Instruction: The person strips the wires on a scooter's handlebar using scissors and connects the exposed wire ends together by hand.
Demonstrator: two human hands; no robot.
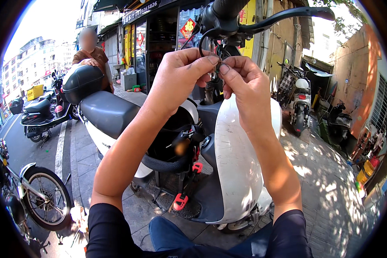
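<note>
Both hands are raised in front of the scooter's handlebar (225, 23), fingertips almost meeting. My left hand (176, 77) pinches a thin wire (219, 61) between thumb and forefinger. My right hand (247, 84) is closed in a pinch on the same spot, just to the right. The fingers partly cover the wire, so its ends are hard to make out. Dark cables (222, 50) hang behind the fingertips. A black brake lever (288, 18) stretches above my right hand. Below it stands the scooter's scratched white front panel (241, 159).
The black scooter seat (112, 112) and rear box (82, 83) are on the left, with a person (94, 58) behind. Red footrests (180, 202) sit low in the middle. A motorcycle wheel (46, 198) stands at lower left; parked scooters (302, 103) line the right.
</note>
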